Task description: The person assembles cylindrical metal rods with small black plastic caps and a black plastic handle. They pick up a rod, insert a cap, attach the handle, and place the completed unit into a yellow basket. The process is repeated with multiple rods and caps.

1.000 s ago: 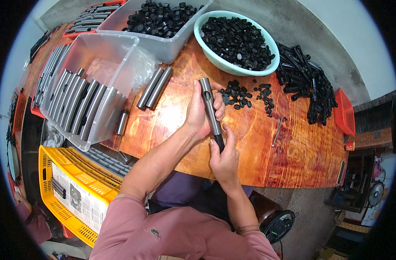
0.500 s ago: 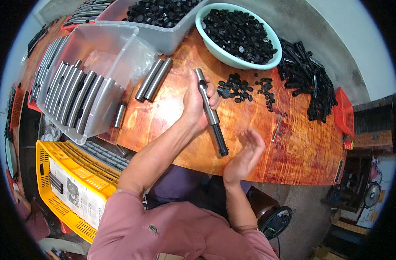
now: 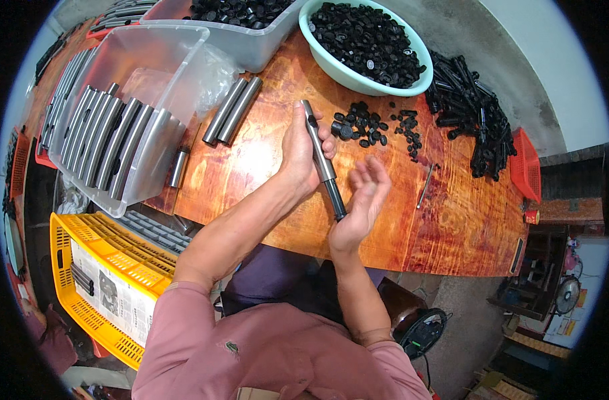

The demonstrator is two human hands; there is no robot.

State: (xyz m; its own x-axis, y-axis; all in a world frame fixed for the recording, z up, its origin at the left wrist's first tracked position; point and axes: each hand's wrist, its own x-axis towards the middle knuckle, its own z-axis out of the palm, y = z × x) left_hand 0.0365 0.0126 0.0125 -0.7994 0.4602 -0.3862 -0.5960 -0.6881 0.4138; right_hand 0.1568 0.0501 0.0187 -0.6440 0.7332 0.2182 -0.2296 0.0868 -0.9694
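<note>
My left hand [image 3: 300, 152] is closed round a silver metal tube [image 3: 321, 153] with an oval slot near its upper end. Out of its lower end sticks a black plastic rod [image 3: 334, 198], slanting down toward me. My right hand [image 3: 363, 200] is open, fingers apart and slightly curled, its palm against the rod's lower tip, which it partly hides. Beyond my hands lie small black caps [image 3: 364, 125] in a loose group, with smaller black pieces [image 3: 409, 130] beside them. Two silver tubes [image 3: 232, 112] lie side by side to the left of my left hand.
At left a clear bin [image 3: 159, 157] holds several metal tubes. A pale green basin [image 3: 358, 83] of black parts stands at the back, near a heap of black rods [image 3: 474, 117]. A thin metal tool [image 3: 426, 187] lies on the wooden table [image 3: 464, 233]. Lower left is a yellow crate [image 3: 111, 243].
My right hand has moved left, from apart to meeting the black rod's tip with its palm. The left hand keeps its grip on the tube. The whole view has shifted slightly.
</note>
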